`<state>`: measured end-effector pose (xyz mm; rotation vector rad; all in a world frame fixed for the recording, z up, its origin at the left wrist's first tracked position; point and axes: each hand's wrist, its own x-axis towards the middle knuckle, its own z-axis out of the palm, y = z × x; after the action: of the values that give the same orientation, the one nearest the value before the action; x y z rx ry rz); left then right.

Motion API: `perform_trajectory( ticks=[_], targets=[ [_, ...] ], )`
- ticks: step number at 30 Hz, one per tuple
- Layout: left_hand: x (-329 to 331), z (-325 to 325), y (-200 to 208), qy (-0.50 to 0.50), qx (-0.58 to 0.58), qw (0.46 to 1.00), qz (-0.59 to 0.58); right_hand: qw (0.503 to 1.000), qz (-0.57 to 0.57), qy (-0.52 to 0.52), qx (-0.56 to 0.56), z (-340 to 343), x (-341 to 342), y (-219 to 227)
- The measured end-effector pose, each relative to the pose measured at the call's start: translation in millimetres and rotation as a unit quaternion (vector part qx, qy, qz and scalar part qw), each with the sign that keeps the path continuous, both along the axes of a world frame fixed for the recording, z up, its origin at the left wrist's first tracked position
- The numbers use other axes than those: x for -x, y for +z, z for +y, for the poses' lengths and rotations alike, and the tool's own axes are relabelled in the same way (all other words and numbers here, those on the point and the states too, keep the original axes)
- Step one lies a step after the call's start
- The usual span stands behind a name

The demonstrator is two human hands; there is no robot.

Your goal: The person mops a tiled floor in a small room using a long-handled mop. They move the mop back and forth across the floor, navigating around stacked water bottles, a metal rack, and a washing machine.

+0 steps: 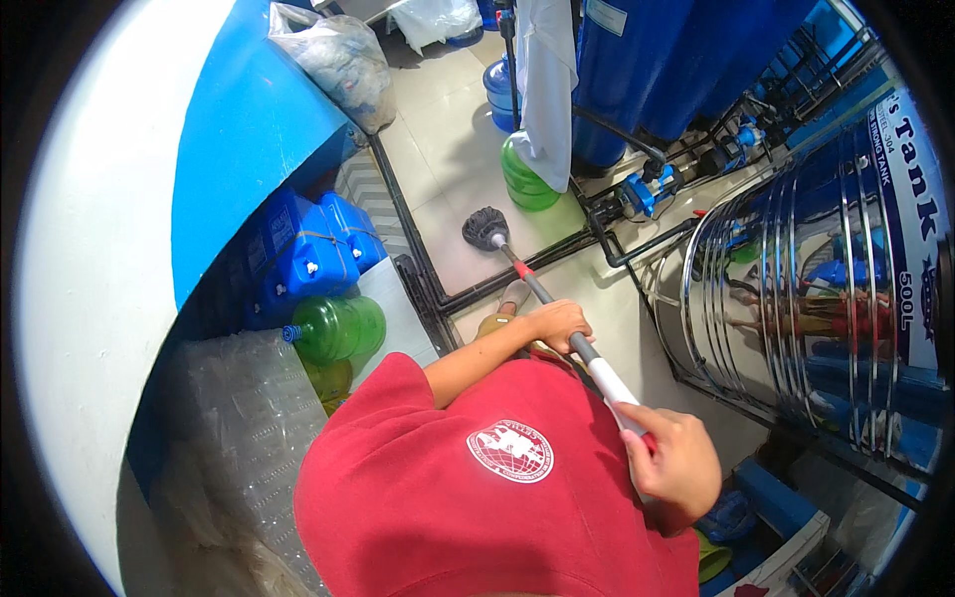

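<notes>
Gripping: 2 hands on 1 mop (540, 289); I see neither hand free.
Mop: runs from near right to far left, mid-scene; dark stringy mop head (484, 229) looks to be down on the pale tile floor (430, 144), far side of a black pipe (470, 297).
Left hand (560, 325): wrapped round the grey part of the handle, farther down than the other; fingertips mostly hidden.
Right hand (678, 463): curled round the near end, thumb laid along it; underside of grip not visible.
Handle: likely light and stiff; smooth surface, could slide in damp palms.
Strings: likely soft and floppy, heavier if wet; can't tell if wet. Not fragile, I'd judge.
Hold: 2 spread points, as now, should steer well; near end for push, grey part for aim.
Pipe edges: handle crosses above the near run; another pipe (405, 214) borders the left. Either could snag strings.
Green jug (527, 181): just far right of the strings, apart; easy to bump.
Steel tank (771, 298): right side, curved, ribbed; limits rightward swing of the handle.
Lying bottle (343, 330): left, near the left sleeve (400, 383); little elbow room.
Room: longest stretch goes far, between left pipe and jugs; sideways strokes look tight.
</notes>
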<state>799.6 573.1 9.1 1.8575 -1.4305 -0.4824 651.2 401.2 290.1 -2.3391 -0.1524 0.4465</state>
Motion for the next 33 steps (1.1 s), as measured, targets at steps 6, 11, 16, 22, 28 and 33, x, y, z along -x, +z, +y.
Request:
perform_trajectory(
  ticks=[6,11,16,22,28,33],
  targets=[
    [-41,41,-32,0.076,-0.065,0.994,-0.052,0.997,0.027,0.022,0.071,45,-24,-48],
    [-99,82,-45,0.282,-0.191,0.940,-0.035,0.990,-0.040,0.018,0.131,93,-104,-109],
    [-130,140,-30,0.467,-0.075,0.879,-0.054,0.979,-0.118,0.071,0.150,173,-216,-164],
    [-122,206,-21,0.499,-0.122,0.858,0.031,0.937,-0.128,0.132,0.298,269,-335,-278],
    [-127,253,-38,0.504,-0.123,0.851,0.078,0.936,-0.127,0.113,0.308,272,-351,-311],
    [-163,239,-56,0.457,-0.134,0.876,0.082,0.953,-0.044,0.117,0.275,198,-289,-228]
  ],
)
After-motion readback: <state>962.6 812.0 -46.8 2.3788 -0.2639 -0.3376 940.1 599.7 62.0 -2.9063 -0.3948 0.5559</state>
